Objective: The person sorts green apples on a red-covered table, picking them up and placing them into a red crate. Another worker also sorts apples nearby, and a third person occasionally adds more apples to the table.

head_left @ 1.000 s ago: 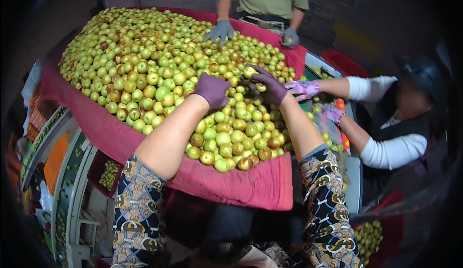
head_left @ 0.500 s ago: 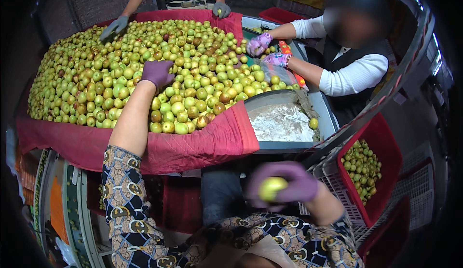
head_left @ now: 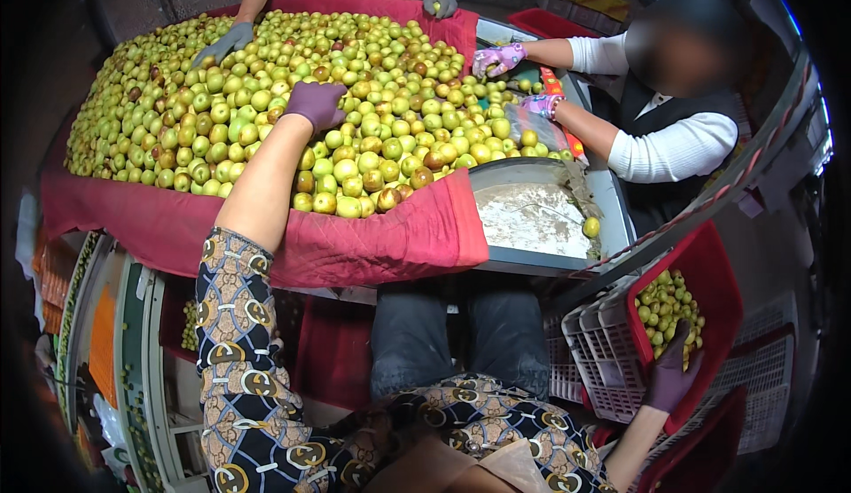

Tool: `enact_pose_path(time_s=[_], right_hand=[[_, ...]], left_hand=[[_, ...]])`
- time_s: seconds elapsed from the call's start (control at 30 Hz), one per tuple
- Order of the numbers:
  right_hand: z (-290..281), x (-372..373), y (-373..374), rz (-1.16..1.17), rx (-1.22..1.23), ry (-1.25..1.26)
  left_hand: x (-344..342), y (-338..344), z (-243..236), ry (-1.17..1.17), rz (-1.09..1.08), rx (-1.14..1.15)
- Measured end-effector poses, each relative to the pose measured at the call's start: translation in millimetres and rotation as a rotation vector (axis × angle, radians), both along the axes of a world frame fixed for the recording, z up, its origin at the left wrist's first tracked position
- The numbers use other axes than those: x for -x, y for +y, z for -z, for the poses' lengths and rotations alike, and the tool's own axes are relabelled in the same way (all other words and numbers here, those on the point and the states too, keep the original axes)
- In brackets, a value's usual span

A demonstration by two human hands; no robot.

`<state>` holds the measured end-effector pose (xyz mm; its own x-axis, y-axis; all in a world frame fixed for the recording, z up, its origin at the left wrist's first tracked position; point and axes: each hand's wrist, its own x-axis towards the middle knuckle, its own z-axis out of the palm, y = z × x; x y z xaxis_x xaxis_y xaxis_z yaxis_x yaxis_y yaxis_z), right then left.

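A broad heap of green and brown jujubes point(head_left: 222, 121) lies on a dark red cloth point(head_left: 372, 236). My left hand point(head_left: 317, 105), in a purple glove, rests on the heap with its fingers curled; what they close on, if anything, is hidden. At the lower right, my right hand point(head_left: 671, 373), also purple-gloved, is over the near edge of a red crate point(head_left: 722, 316) that holds more jujubes point(head_left: 665, 307). Its fingers are apart, among the fruit at that edge, and I see none gripped.
Across the heap, a co-worker's grey-gloved hand point(head_left: 223, 43) touches the fruit. Another co-worker's flower-gloved hands point(head_left: 499, 58) work at the right end, by a pale tray point(head_left: 532, 218) with one jujube. White crates point(head_left: 603, 342) stand below, and a conveyor point(head_left: 133, 360) is at lower left.
My right hand has gone from before my lap, with a jujube in it, to the red crate on the right. My left hand stays on the heap. The view has shifted a little.
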<state>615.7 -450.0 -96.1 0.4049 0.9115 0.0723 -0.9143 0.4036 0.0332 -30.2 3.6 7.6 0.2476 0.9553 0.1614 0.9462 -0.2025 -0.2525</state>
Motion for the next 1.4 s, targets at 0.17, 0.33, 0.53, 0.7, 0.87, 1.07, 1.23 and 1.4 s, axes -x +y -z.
enact_pose_path(time_s=[0.17, 0.33, 0.53, 0.7, 0.87, 1.07, 1.23, 1.4], right_hand=[[-45.4, 162.0, 51.2, -0.308, -0.065, -0.748], [-99.2, 274.1, 150.1, 0.082, -0.322, -2.153], [-77.5, 362.2, 345.8, 0.363, -0.392, -2.275], [-50.3, 412.4, 468.1, 0.139, -0.032, -2.606], [-18.0, 418.0, 540.8, 0.192, -0.187, -2.769], [-27.6, 426.1, 574.6, 0.082, -0.152, -2.785], [-36.8, 428.7, 581.1, 0.005, -0.129, -2.815], [-29.0, 416.9, 578.7, 0.114, -0.234, -2.671]], left_hand=[[-10.6, 2.4, -4.2, 0.020, 0.005, 0.004], [-5.6, 7.0, 3.3, 0.016, 0.041, -0.040], [-1.3, 2.4, 1.5, -0.005, 0.056, -0.038], [-7.2, -4.8, -10.1, -0.023, 0.054, 0.036], [-6.2, -4.4, -6.4, -0.027, 0.109, 0.005], [-11.0, -12.3, -5.2, 0.005, 0.086, 0.031], [-11.8, -10.3, -5.6, -0.001, 0.121, 0.010], [-8.9, -9.7, -8.1, -0.022, 0.061, -0.026]])
